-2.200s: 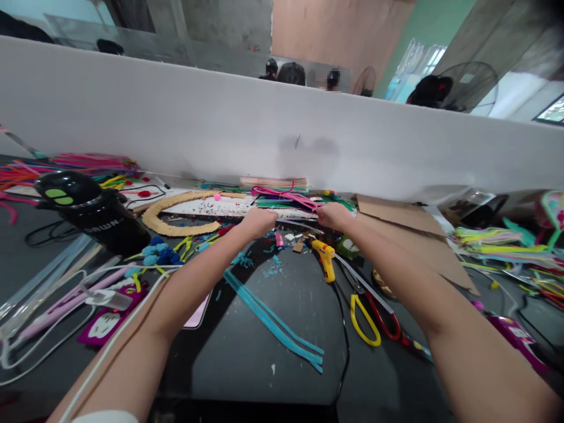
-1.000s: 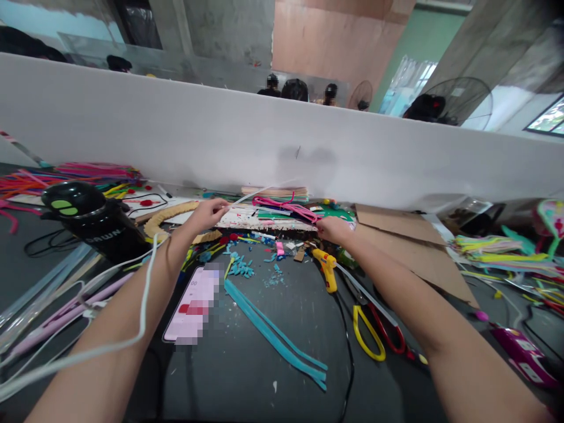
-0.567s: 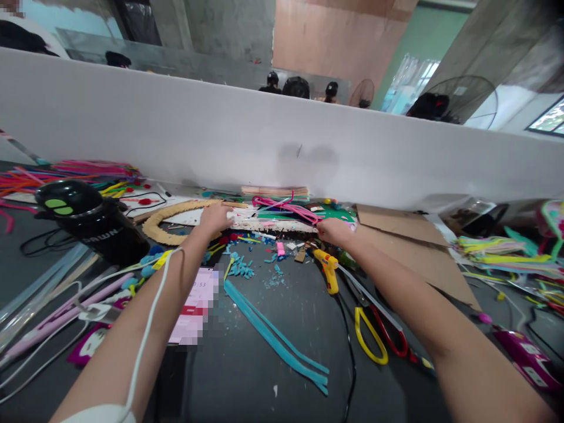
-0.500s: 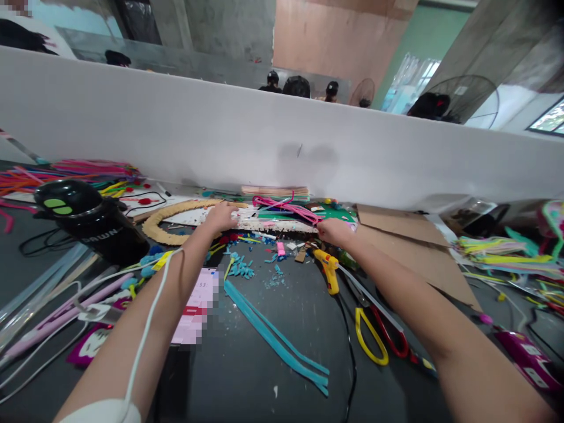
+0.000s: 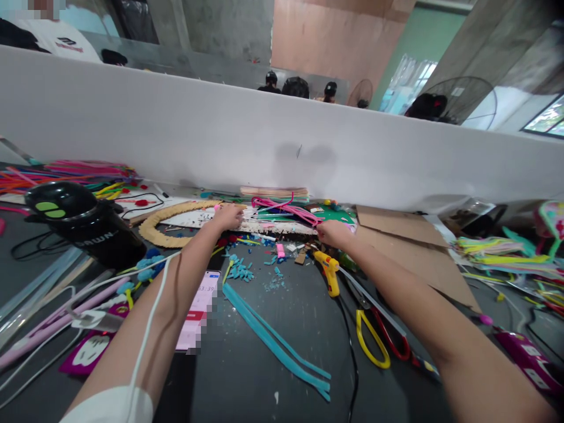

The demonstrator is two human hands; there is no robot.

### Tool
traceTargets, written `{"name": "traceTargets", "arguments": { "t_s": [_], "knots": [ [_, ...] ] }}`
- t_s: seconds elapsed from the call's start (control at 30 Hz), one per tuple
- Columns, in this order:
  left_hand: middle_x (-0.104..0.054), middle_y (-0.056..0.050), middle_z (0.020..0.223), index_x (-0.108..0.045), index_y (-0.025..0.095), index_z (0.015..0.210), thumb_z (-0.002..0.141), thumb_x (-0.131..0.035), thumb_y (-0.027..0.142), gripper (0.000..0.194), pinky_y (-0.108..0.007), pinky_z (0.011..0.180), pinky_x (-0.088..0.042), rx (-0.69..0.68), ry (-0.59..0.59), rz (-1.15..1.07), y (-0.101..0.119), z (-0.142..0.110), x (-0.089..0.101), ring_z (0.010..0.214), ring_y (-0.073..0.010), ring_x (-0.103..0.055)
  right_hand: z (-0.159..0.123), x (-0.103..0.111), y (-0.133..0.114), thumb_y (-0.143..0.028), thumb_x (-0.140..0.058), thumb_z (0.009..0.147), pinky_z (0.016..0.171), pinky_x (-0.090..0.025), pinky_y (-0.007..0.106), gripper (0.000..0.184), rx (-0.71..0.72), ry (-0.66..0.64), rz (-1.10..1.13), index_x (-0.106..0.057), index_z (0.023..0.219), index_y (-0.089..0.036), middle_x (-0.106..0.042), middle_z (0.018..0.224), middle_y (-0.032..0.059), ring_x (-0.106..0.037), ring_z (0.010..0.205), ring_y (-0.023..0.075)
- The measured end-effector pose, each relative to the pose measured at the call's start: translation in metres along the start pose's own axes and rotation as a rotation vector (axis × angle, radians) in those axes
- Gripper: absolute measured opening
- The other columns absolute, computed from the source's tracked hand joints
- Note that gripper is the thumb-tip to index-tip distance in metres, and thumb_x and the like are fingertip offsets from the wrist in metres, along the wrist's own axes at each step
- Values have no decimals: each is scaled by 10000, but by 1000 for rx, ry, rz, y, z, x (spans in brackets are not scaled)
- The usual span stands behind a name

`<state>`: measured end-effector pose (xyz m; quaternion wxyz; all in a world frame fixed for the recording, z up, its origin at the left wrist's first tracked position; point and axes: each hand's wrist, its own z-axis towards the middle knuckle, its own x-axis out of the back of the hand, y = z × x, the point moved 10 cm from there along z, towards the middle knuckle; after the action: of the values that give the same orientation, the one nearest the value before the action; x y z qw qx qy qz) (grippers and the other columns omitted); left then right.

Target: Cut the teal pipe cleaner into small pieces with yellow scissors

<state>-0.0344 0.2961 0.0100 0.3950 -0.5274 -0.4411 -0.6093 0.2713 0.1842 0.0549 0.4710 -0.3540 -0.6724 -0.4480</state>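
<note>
My left hand [image 5: 228, 216] reaches over the white board [image 5: 189, 218] at the back of the table, beside the tan ring [image 5: 152, 228] with a ragged edge. Its fingers stretch to the right; their undersides are hidden. My right hand [image 5: 335, 234] is closed at the narrow end of a bundle of pink pipe cleaners [image 5: 286, 207], which fans out to the left over a green sheet [image 5: 337, 214]. Below that hand lies a yellow glue gun [image 5: 328, 271]. Blue pipe cleaners [image 5: 273, 338] and cut blue bits [image 5: 241, 269] lie between my forearms.
A black bottle [image 5: 88, 226], a phone [image 5: 200, 311] and white cables are at left. Scissors with yellow and red handles [image 5: 372, 341] lie near my right forearm. Cardboard [image 5: 409, 252] and more pipe cleaners [image 5: 506, 252] are at right. A white partition [image 5: 220, 135] stands behind; people are beyond it.
My left hand has moved slightly right along the board, away from the tan ring's end. My right hand and the pink pipe cleaners have stayed nearly still.
</note>
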Motion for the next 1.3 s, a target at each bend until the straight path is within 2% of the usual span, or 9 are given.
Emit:
{"name": "traceTargets", "arguments": {
  "t_s": [0.13, 0.27, 0.4, 0.5, 0.7, 0.93, 1.07, 1.2, 1.3],
  "knots": [
    [-708, -99, 1075, -680, 169, 1039, 785, -485, 318, 354, -289, 829, -472, -18, 3, -175, -10, -2, -1, 974, -224, -630, 0, -2, 0, -205, -525, 834, 752, -448, 250, 278, -15, -12, -2, -729, 1021, -177, -726, 995, 138, -666, 932, 230],
    [-721, -83, 965, -660, 172, 951, 830, -449, 346, 300, -269, 753, -459, -12, 79, -311, -19, -4, 14, 875, -207, -629, 1, -4, 0, -210, -543, 828, 755, -451, 252, 286, -25, -20, -4, -726, 1045, -181, -722, 1023, 144, -665, 944, 234],
    [-714, -58, 870, -629, 183, 871, 855, -443, 424, 305, -259, 700, -447, -52, 140, -468, -7, -7, 30, 749, -174, -603, 2, -7, 0, -196, -520, 836, 748, -449, 249, 292, -20, -12, -2, -723, 1045, -185, -721, 1049, 138, -665, 944, 227],
    [-709, -67, 880, -629, 172, 906, 869, -419, 432, 337, -263, 702, -453, -76, 148, -542, 9, -6, 33, 745, -170, -604, 3, -8, 0, -189, -503, 838, 737, -449, 256, 297, -10, 0, -1, -719, 1041, -170, -717, 1063, 143, -666, 934, 232],
    [-679, -104, 1017, -664, 176, 925, 845, -457, 362, 290, -291, 826, -456, -250, 72, -280, 58, 2, 19, 943, -223, -610, 3, -8, -1, -187, -503, 828, 700, -443, 253, 273, 12, 17, 6, -723, 990, -177, -727, 1009, 121, -669, 897, 227],
    [-699, -121, 932, -699, 147, 899, 845, -410, 297, 330, -322, 812, -467, -317, 67, -179, 74, -1, 8, 884, -238, -624, 3, -7, -1, -195, -517, 820, 698, -444, 252, 276, 15, 23, 9, -719, 1006, -172, -721, 1038, 126, -664, 917, 232],
    [-710, -119, 1040, -707, 148, 986, 853, -413, 294, 354, -312, 874, -473, -278, 215, -249, 49, -12, 26, 961, -225, -629, 4, -10, -1, -192, -514, 835, 735, -447, 248, 275, 6, 5, 11, -723, 1011, -174, -723, 1027, 128, -665, 913, 223],
    [-711, -130, 1071, -707, 124, 1014, 831, -442, 273, 355, -325, 927, -472, -147, 434, -317, -9, -27, 59, 1000, -230, -635, 6, -13, 1, -201, -496, 849, 733, -447, 255, 280, -4, 1, 12, -719, 1016, -178, -720, 1045, 127, -661, 928, 229],
    [-716, -112, 1077, -710, 130, 1022, 755, -495, 221, 354, -308, 917, -485, -57, 450, -329, -54, -34, 68, 977, -222, -648, 7, -16, 1, -204, -489, 849, 732, -443, 259, 285, -3, 0, 13, -717, 1019, -180, -716, 1062, 127, -657, 940, 233]
  ]
}}
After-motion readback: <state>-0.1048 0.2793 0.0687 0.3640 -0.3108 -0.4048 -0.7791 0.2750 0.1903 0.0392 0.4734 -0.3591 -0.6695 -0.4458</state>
